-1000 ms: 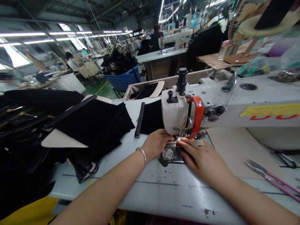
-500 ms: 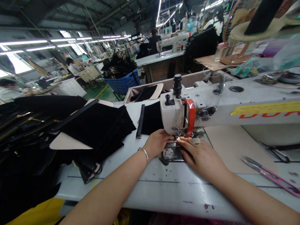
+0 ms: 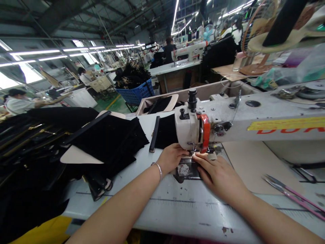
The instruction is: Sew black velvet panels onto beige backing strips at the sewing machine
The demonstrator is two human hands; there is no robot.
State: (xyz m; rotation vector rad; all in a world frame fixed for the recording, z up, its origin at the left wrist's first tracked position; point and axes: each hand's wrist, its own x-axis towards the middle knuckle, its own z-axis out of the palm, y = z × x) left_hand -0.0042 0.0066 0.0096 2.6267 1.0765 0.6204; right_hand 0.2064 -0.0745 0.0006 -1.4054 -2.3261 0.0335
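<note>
Beneath the head of a white sewing machine with a red guard, both hands rest near the needle. My left hand, a silver bracelet at its wrist, presses its fingertips on the edge of a piece, black on the left and beige on the right. My right hand lies right of the needle, wearing a ring-like band, its fingertips on the beige panel by the presser foot. The black part with a dark strip extends left of the machine head. The needle point is too small to tell.
Black fabric pieces with beige corners pile up at the left. Pink-handled scissors lie at the right. Behind the table are a beige-lined bin, a blue basket and another sewing machine. A person sits far left.
The view has shifted slightly, so the scene sits a little lower and to the right. Both hands keep nearly the same place at the needle.
</note>
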